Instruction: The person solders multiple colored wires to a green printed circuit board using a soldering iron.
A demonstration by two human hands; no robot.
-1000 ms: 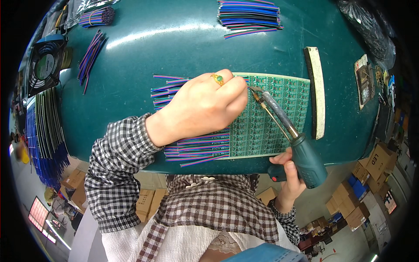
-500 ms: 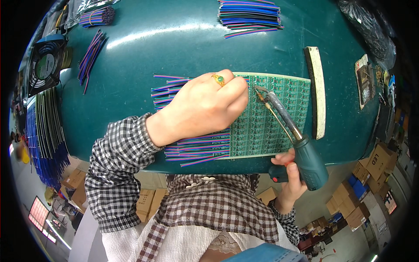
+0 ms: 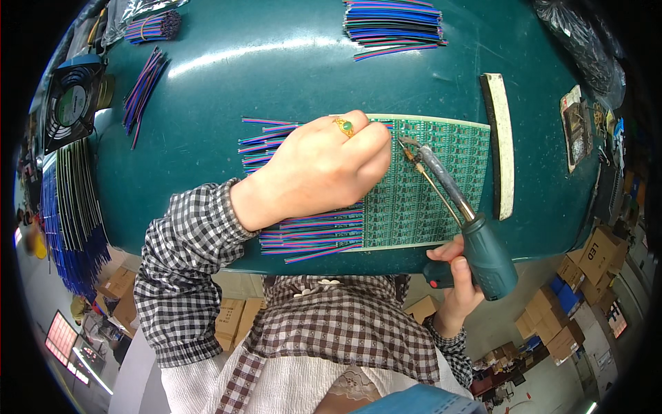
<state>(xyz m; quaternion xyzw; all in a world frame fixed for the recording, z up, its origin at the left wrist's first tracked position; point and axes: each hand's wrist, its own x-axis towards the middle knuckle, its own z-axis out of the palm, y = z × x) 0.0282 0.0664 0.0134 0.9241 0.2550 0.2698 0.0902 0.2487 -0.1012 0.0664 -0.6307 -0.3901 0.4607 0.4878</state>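
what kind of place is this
Probably an electronics workshop or small assembly floor: a panel of small circuit boards lies on the table, the right hand holds a soldering iron, and cardboard boxes stand beyond.

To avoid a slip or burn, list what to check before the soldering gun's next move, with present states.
1. Soldering gun gripped in the right hand: ok.
2. Circuit-board panel lying on the green tabletop: ok.
3. Left hand well clear of the soldering tip: not ok, the tip is close beside its fingers.
4. Wire end pinched by the left fingertips: cannot tell, hidden beneath the hand.
5. Tip hot: cannot tell.
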